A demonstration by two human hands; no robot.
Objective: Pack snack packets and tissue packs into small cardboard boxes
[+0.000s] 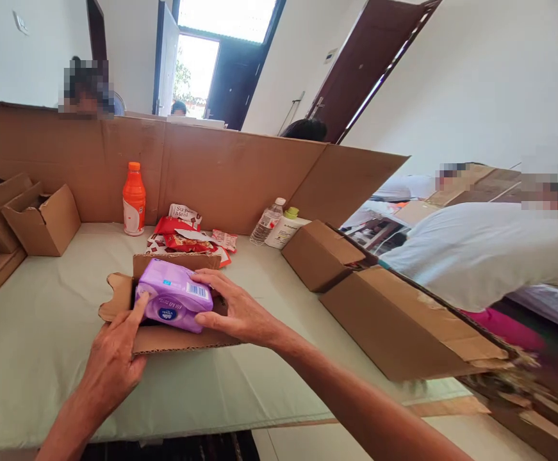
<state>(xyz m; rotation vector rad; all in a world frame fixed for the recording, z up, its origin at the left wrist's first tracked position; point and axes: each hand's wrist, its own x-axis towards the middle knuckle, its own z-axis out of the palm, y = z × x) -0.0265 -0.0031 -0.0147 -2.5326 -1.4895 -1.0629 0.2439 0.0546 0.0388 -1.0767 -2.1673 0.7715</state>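
Observation:
A purple soft packet [173,294] lies in the mouth of a small open cardboard box [163,339] on the pale green tabletop [38,333]. My left hand [115,358] touches the packet's left end with its fingers curled around it. My right hand [237,310] presses on the packet's right end, thumb below and fingers on top. Both hands grip the packet together over the box.
Behind the box lie red snack packets [182,240], an orange bottle [133,198], a clear water bottle [266,222] and a white lotion bottle [283,229]. Closed cartons [384,307] stand at right, small open cartons [38,218] at left. A cardboard wall [230,173] rings the table; other people sit beyond it.

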